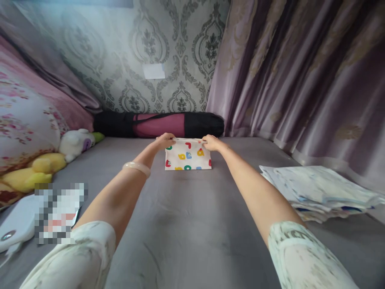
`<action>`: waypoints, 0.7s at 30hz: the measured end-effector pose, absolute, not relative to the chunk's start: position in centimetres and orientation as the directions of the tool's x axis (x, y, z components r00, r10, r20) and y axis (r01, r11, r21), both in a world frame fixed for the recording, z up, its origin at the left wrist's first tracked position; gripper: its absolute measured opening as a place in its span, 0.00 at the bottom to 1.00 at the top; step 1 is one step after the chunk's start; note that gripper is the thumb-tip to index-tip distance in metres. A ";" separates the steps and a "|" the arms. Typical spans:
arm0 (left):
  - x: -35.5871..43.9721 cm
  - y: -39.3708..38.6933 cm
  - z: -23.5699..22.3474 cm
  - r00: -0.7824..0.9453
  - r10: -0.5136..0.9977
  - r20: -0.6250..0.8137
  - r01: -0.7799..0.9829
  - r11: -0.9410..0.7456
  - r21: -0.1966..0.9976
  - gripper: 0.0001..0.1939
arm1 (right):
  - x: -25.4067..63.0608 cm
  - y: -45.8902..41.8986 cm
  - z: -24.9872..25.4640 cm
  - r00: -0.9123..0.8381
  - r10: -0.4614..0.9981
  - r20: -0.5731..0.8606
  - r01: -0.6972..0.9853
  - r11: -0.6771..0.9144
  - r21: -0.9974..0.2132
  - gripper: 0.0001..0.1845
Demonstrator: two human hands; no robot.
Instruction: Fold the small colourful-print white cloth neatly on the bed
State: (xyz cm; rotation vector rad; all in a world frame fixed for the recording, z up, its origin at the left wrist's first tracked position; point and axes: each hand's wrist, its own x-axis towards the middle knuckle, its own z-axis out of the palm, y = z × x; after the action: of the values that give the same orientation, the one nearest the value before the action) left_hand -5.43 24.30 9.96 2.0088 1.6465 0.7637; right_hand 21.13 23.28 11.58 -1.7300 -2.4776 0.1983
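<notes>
A small folded white cloth (188, 155) printed with coloured letters lies on the grey bed sheet (180, 224), far out in front of me. My left hand (165, 140) pinches its far left corner, fingers closed on the fabric. My right hand (211, 142) grips the far right corner the same way. Both arms are stretched straight out, and a pale bangle (136, 167) sits on my left wrist.
A stack of folded pale cloths (319, 192) lies at the right. A black and maroon roll bag (159, 124) rests against the patterned wall. Plush toys (51, 160) and a floral pillow (24, 120) sit at the left. Purple curtains (300, 72) hang at the right.
</notes>
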 end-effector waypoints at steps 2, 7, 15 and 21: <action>-5.7 23.1 11.0 0.157 0.971 0.180 0.750 -0.235 0.618 0.14 | 21.3 22.1 12.7 -0.352 0.935 0.048 0.917 0.354 -0.182 0.15; -5.8 19.2 13.4 0.148 0.928 0.342 0.838 -0.301 0.454 0.13 | 21.5 18.9 14.4 -0.438 0.873 0.213 0.871 0.471 -0.138 0.15; -6.0 12.7 9.5 0.300 0.863 0.407 0.872 -0.421 0.250 0.15 | 21.8 13.3 9.9 -0.553 0.729 0.403 0.800 0.600 0.013 0.15; -6.8 8.2 5.4 0.489 0.763 0.423 0.790 -0.593 0.156 0.16 | 22.8 9.3 5.6 -0.610 0.681 0.405 0.758 0.651 0.047 0.18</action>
State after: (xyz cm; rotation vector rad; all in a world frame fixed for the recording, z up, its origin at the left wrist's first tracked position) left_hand -6.78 8.25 5.36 2.7616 1.4412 0.7364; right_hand 22.80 9.26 5.55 -1.1420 -2.5185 -0.3036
